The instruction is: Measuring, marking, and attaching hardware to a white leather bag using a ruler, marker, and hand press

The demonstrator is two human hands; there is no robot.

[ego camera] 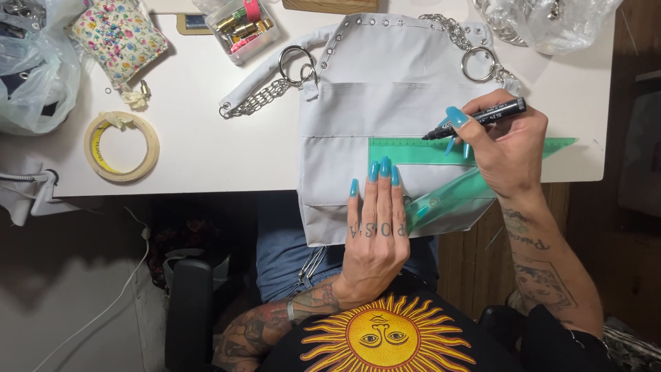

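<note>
Your right hand (pixel 513 148) grips one black marker (pixel 475 118), fingers closed around its barrel. The marker's long axis runs almost level, cap end out to the right past your knuckles, tip pointing left and slightly down. That tip sits just above the top edge of one green set square (pixel 413 148), whose long edge also runs left to right, directly under your right fingers and stretching out past both sides of the hand. Marker and edge lie nearly parallel, tip touching or all but touching the fabric at the ruler's edge (too close to tell which).

Your left hand (pixel 375 220) lies flat, fingers together and stretched away from you, fingertips pressing the set square's lower left part onto one pale grey fabric bag (pixel 358 110). It holds nothing; it only pins things down. The marker tip is up and to the right of these fingertips, near but apart, so the right hand is the nearer one to the line.

Beyond both hands the bag carries two metal rings (pixel 297 65) with chain. Far to the left of your left hand lie one roll of masking tape (pixel 122 147), one flowered pouch (pixel 118 36), and one clear box of small items (pixel 242 26) on the white table (pixel 206 151).
</note>
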